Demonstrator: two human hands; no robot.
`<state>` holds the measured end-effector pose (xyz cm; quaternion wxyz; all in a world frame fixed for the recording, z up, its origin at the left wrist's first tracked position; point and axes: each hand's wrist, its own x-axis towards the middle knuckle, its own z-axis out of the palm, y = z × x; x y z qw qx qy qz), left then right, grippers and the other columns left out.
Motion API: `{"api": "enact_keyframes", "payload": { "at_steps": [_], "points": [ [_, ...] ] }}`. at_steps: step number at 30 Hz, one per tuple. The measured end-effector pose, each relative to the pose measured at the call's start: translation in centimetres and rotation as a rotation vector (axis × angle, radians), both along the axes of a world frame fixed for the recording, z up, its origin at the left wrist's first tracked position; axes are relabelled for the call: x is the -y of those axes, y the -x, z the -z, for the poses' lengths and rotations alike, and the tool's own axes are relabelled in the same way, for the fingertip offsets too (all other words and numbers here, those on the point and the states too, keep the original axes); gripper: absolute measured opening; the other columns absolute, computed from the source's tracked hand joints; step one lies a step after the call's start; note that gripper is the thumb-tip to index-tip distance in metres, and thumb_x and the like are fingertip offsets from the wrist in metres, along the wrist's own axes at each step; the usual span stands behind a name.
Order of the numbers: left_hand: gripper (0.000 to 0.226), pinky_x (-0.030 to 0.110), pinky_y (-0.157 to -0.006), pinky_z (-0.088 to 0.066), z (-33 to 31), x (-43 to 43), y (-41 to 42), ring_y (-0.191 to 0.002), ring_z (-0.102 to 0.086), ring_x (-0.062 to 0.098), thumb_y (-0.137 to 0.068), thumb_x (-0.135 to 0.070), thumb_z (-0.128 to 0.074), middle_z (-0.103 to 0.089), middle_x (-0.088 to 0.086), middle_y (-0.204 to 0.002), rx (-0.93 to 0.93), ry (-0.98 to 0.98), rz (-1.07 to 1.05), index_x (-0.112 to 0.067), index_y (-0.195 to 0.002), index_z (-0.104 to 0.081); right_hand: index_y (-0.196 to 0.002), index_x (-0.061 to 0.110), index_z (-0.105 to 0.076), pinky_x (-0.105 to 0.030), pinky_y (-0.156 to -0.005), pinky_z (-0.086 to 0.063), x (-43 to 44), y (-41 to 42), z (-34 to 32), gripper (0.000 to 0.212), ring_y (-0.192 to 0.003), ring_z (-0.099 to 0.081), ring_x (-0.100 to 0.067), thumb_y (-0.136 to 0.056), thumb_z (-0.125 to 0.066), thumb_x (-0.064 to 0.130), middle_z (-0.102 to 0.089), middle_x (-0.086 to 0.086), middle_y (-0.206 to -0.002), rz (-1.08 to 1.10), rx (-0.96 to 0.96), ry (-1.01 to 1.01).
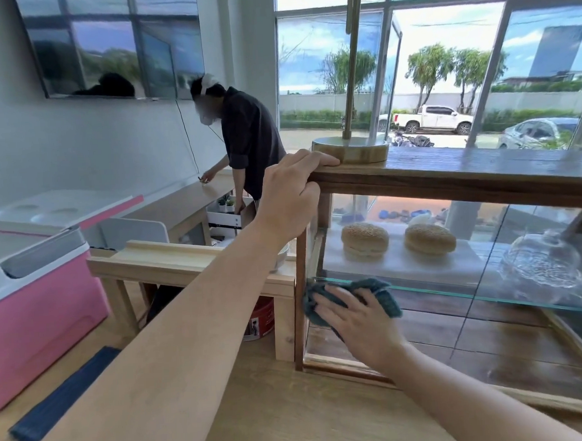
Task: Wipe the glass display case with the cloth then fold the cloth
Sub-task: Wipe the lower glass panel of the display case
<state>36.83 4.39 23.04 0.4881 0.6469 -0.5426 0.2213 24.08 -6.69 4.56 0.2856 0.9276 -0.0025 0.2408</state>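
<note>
A wood-framed glass display case (pixel 465 186) stands on the counter at the right, with two sesame buns (pixel 365 239) on its inner shelf. My left hand (pixel 290 193) grips the top left corner of the case's wooden top. My right hand (pixel 357 320) presses a dark teal cloth (pixel 383 294) flat against the front glass, low at the left end of the case. Most of the cloth is hidden under my palm and fingers.
A pink cooler (pixel 37 318) sits at the left, with a dark blue folded cloth (pixel 64 397) on the counter in front of it. A lamp base (pixel 350 149) rests on the case top. A glass dome (pixel 540 262) stands inside. A person (pixel 246 139) works at a desk behind.
</note>
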Motion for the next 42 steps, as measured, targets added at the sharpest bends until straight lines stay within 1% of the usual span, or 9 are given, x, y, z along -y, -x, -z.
{"api": "enact_keyframes", "payload": {
  "at_steps": [3, 11, 17, 25, 29, 32, 35, 39, 42],
  "points": [
    [0.049, 0.044, -0.094, -0.041, 0.0, -0.1, -0.1, -0.1, -0.052, 0.011, -0.072, -0.004, -0.037, -0.064, -0.009, -0.101, -0.009, -0.011, 0.022, -0.021, -0.106, -0.067, -0.111, 0.022, -0.067, -0.039, -0.098, -0.029, 0.2, 0.7, 2.1, 0.067, -0.125, -0.047, -0.017, -0.046, -0.085, 0.022, -0.059, 0.007, -0.129, -0.003, -0.138, -0.007],
    [0.047, 0.043, -0.096, -0.039, -0.3, -0.6, 0.5, -0.101, -0.051, 0.012, -0.071, -0.005, -0.038, -0.061, -0.01, -0.099, -0.009, -0.029, 0.015, -0.019, -0.106, -0.065, -0.118, 0.019, -0.057, -0.038, -0.104, -0.025, 0.0, -2.4, -11.2, 0.04, -0.13, -0.038, -0.016, -0.078, -0.056, 0.016, -0.055, 0.005, -0.135, -0.045, 0.398, -0.086],
    [0.046, 0.042, -0.094, -0.04, -0.2, -0.5, 0.4, -0.098, -0.051, 0.012, -0.071, -0.005, -0.039, -0.062, -0.008, -0.098, -0.009, -0.028, 0.012, -0.019, -0.105, -0.065, -0.115, 0.019, -0.059, -0.038, -0.095, -0.028, -0.9, -3.4, -10.6, 0.036, -0.128, -0.035, -0.016, -0.081, -0.05, 0.018, -0.053, 0.007, -0.136, -0.028, 0.491, -0.124],
    [0.046, 0.041, -0.094, -0.041, 0.2, 0.0, 0.3, -0.1, -0.051, 0.012, -0.07, -0.001, -0.04, -0.062, -0.01, -0.098, -0.048, 0.001, 0.026, -0.018, -0.104, -0.066, -0.127, 0.015, -0.052, -0.039, -0.111, -0.017, 0.5, -1.6, 0.8, 0.045, -0.136, -0.028, -0.022, -0.084, -0.041, 0.022, -0.049, -0.002, -0.141, -0.034, 0.147, -0.051],
    [0.045, 0.041, -0.092, -0.042, 0.3, 0.1, 0.5, -0.099, -0.051, 0.011, -0.07, 0.0, -0.041, -0.061, -0.011, -0.097, -0.042, 0.027, 0.021, -0.017, -0.104, -0.065, -0.119, 0.022, -0.064, -0.04, -0.111, -0.025, 1.4, 0.2, 3.9, 0.06, -0.132, -0.041, -0.021, -0.061, -0.078, 0.018, -0.054, 0.001, -0.136, -0.072, -0.203, 0.128],
    [0.046, 0.04, -0.092, -0.042, 0.4, 0.1, 0.5, -0.098, -0.051, 0.011, -0.069, -0.001, -0.041, -0.062, -0.01, -0.097, -0.037, 0.035, 0.018, -0.017, -0.104, -0.065, -0.116, 0.024, -0.066, -0.04, -0.104, -0.034, 1.8, 0.1, 4.4, 0.067, -0.129, -0.047, -0.018, -0.052, -0.086, 0.021, -0.056, 0.005, -0.134, -0.104, -0.321, 0.136],
    [0.046, 0.039, -0.093, -0.041, 0.4, 0.1, 0.5, -0.098, -0.051, 0.011, -0.069, -0.001, -0.041, -0.061, -0.011, -0.097, -0.023, 0.027, 0.01, -0.017, -0.104, -0.065, -0.116, 0.024, -0.065, -0.045, -0.1, -0.042, 2.2, -0.7, 0.6, 0.06, -0.132, -0.042, -0.021, -0.058, -0.081, 0.019, -0.055, 0.004, -0.135, -0.161, -0.152, 0.067],
    [0.045, 0.024, -0.093, -0.035, 0.4, -0.1, 0.7, -0.099, -0.05, 0.009, -0.07, -0.003, -0.041, -0.061, -0.012, -0.098, -0.007, 0.022, -0.022, -0.017, -0.105, -0.065, -0.128, 0.026, -0.054, -0.049, -0.112, -0.019, 2.5, -1.5, -7.4, 0.047, -0.136, -0.029, -0.021, -0.081, -0.057, 0.025, -0.047, 0.004, -0.142, -0.098, 0.286, 0.021],
    [0.043, 0.035, -0.095, -0.038, 0.4, -0.1, 0.8, -0.1, -0.049, 0.009, -0.071, -0.003, -0.042, -0.062, -0.01, -0.101, 0.003, 0.028, -0.028, -0.016, -0.105, -0.064, -0.138, 0.025, -0.046, -0.044, -0.111, -0.018, 1.7, -2.1, -9.9, 0.052, -0.135, -0.031, -0.017, -0.086, -0.047, 0.023, -0.042, 0.006, -0.146, -0.005, 0.508, -0.01]
  ]
}}
